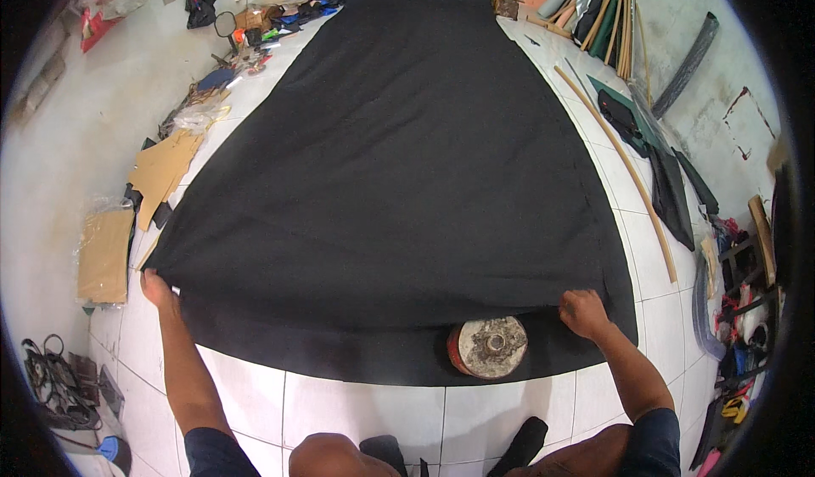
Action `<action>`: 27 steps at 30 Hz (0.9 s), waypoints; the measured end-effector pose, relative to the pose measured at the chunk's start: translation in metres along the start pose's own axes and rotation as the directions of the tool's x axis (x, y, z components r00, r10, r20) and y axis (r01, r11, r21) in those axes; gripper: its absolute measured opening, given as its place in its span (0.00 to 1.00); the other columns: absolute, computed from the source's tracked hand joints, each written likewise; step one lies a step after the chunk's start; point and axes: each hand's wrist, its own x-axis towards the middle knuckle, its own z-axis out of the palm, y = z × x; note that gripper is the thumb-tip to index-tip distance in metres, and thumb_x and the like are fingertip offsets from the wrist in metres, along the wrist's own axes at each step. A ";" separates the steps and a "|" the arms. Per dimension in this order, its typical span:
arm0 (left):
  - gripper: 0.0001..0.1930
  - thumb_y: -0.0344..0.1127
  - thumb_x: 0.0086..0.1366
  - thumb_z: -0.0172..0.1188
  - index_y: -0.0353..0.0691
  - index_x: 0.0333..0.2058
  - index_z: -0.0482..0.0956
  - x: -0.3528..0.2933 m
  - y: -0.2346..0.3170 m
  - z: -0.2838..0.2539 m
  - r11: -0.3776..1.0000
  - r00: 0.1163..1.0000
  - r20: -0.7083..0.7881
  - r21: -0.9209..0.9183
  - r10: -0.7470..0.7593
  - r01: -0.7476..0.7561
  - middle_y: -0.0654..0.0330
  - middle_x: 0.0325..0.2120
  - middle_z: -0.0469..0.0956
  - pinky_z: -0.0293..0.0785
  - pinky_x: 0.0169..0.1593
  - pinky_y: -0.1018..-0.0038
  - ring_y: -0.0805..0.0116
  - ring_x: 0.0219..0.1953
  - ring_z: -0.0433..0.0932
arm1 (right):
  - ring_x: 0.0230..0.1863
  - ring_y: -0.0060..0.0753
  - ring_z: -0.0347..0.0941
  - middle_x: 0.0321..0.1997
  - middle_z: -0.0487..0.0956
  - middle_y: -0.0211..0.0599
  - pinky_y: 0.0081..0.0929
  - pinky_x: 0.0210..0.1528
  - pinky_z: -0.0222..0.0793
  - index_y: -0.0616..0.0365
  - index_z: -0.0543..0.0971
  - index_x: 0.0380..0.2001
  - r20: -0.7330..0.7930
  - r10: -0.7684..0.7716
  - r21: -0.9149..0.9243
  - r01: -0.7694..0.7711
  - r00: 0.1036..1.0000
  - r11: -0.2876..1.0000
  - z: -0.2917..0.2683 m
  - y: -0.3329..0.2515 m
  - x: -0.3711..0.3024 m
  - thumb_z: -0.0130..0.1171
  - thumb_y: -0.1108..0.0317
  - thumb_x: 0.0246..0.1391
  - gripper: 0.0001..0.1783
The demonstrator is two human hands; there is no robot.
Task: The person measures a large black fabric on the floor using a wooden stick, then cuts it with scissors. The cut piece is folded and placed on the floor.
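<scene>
A long sheet of black fabric (407, 163) spreads over the white tiled floor, running from near my feet to the far wall. At its near left corner my left hand (156, 289) is closed on the edge. My right hand (583, 311) grips the upper layer's edge near the right side, its fingers curled into a fist. Between the hands that edge stretches across, with more black fabric lying below it. Just left of my right hand, a round weight-like block (492, 347) with a grey, worn top and red side stands on the lower fabric.
Brown cardboard pieces (161, 176) and a plastic-wrapped brown packet (105, 256) lie along the left. To the right are a long wooden strip (624, 163) and dark cloth scraps (671, 197). Several fabric rolls (615, 27) lean at the far right. My feet are at the near edge.
</scene>
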 end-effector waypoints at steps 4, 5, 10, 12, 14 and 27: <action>0.17 0.35 0.60 0.47 0.30 0.43 0.74 -0.017 -0.022 -0.059 0.971 0.989 -0.095 0.200 -0.115 0.132 0.55 0.34 0.75 0.71 0.40 0.66 0.63 0.33 0.72 | 0.43 0.60 0.78 0.37 0.81 0.50 0.48 0.45 0.73 0.59 0.71 0.42 -0.052 0.277 0.415 -0.232 0.960 0.880 0.023 0.005 -0.016 0.58 0.66 0.59 0.12; 0.19 0.36 0.62 0.47 0.31 0.47 0.72 -0.026 -0.031 -0.076 0.945 0.964 -0.004 0.199 -0.264 0.260 0.55 0.39 0.75 0.70 0.34 0.68 0.66 0.32 0.72 | 0.42 0.61 0.79 0.37 0.81 0.51 0.48 0.44 0.73 0.59 0.70 0.43 -0.105 0.324 0.451 -0.245 0.940 0.858 0.025 0.008 -0.016 0.57 0.65 0.60 0.12; 0.14 0.42 0.63 0.53 0.42 0.43 0.75 -0.118 -0.071 -0.062 0.916 0.921 -0.004 0.102 -0.390 0.389 0.63 0.28 0.73 0.65 0.24 0.73 0.70 0.22 0.67 | 0.40 0.60 0.80 0.36 0.82 0.53 0.46 0.42 0.75 0.55 0.71 0.47 -0.343 0.348 0.281 -0.258 0.873 0.924 -0.008 0.051 -0.030 0.63 0.54 0.57 0.22; 0.22 0.60 0.61 0.63 0.48 0.40 0.76 -0.166 -0.076 -0.059 0.741 0.720 0.255 -0.021 -0.645 0.671 0.65 0.28 0.76 0.66 0.23 0.72 0.73 0.23 0.71 | 0.40 0.59 0.81 0.35 0.82 0.54 0.47 0.43 0.75 0.54 0.70 0.51 -0.295 0.276 0.182 -0.229 0.915 0.956 -0.039 0.031 -0.034 0.68 0.48 0.53 0.30; 0.33 0.65 0.58 0.66 0.41 0.48 0.75 -0.253 -0.067 -0.028 0.573 0.486 0.334 0.254 -0.808 0.779 0.63 0.28 0.75 0.76 0.27 0.75 0.70 0.21 0.71 | 0.40 0.58 0.81 0.35 0.82 0.54 0.48 0.44 0.75 0.52 0.70 0.55 -0.127 0.256 0.043 -0.252 0.958 0.967 -0.055 0.021 -0.054 0.71 0.44 0.48 0.37; 0.02 0.33 0.62 0.59 0.44 0.32 0.75 -0.017 0.106 0.144 0.942 0.939 0.330 -0.273 -0.097 0.194 0.64 0.24 0.74 0.65 0.20 0.77 0.75 0.18 0.68 | 0.50 0.63 0.76 0.45 0.80 0.58 0.51 0.53 0.70 0.61 0.80 0.42 -0.759 0.449 0.319 -0.331 0.472 0.888 -0.211 0.137 0.083 0.50 0.68 0.58 0.14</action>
